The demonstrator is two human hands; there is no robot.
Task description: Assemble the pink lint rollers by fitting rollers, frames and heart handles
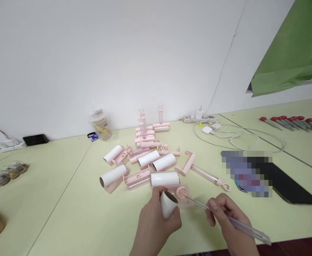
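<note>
My left hand point(158, 222) is wrapped round a white lint roller roll point(168, 205), its hollow cardboard end tilted up. Just beyond the roll is a pink round end piece point(182, 192); whether my fingers also touch its holder is hidden. My right hand point(226, 217) grips a slim tool point(248, 229) with a thin metal shaft and a see-through handle. Its tip meets the pink end piece, or lies just in front of it. Close by lie another white roll point(165, 179), a pink roller frame point(188, 163) and a clear tube with a heart-shaped loop point(208, 175).
More white rolls point(115, 175) and pink parts point(138, 175) lie in the middle, with assembled pink rollers point(145, 133) behind. A bagged cup point(102, 124) stands by the wall. Right are white cables point(238, 137), a black phone point(294, 181) and red-tipped tools point(291, 121).
</note>
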